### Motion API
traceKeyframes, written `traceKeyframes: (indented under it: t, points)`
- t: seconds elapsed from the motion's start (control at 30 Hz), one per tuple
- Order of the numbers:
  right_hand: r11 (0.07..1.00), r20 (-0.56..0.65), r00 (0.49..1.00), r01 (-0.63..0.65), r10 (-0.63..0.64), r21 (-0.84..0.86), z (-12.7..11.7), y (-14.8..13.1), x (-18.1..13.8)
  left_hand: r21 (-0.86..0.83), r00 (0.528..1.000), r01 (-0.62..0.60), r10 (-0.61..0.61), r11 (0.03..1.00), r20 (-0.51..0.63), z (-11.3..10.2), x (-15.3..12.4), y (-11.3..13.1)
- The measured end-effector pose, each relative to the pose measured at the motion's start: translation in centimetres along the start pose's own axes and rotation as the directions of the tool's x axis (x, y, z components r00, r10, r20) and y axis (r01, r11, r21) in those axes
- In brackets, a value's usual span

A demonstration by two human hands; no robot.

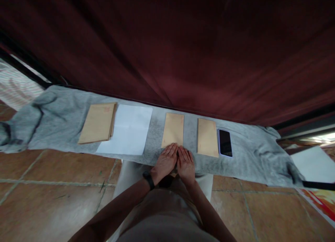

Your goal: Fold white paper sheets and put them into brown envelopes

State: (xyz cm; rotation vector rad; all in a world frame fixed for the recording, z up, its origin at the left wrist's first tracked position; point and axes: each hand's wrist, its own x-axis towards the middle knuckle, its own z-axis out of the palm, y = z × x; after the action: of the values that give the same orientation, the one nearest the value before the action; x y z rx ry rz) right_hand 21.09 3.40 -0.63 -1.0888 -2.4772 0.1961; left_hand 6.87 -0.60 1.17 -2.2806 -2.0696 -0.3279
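My left hand and my right hand lie side by side, fingers stretched flat, at the near edge of a grey cloth. The left fingertips rest on the near end of a brown envelope. A second brown envelope lies just right of it, beyond my right hand. A black band sits on my left wrist. Neither hand holds anything.
A stack of brown envelopes lies at the left, with a white sheet beside it. A dark phone lies right of the second envelope. A dark red curtain hangs behind. Tiled floor runs in front; white paper far right.
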Motion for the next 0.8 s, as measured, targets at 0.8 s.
traceKeyframes:
  t: [0.8]
  points:
    - [0.999, 0.041, 0.999, 0.016, -0.017, 0.032, 0.3, -1.5, 1.6, 0.019, 0.997, 0.076, -0.075, 0.997, -0.008, 0.1, -1.6, -1.2]
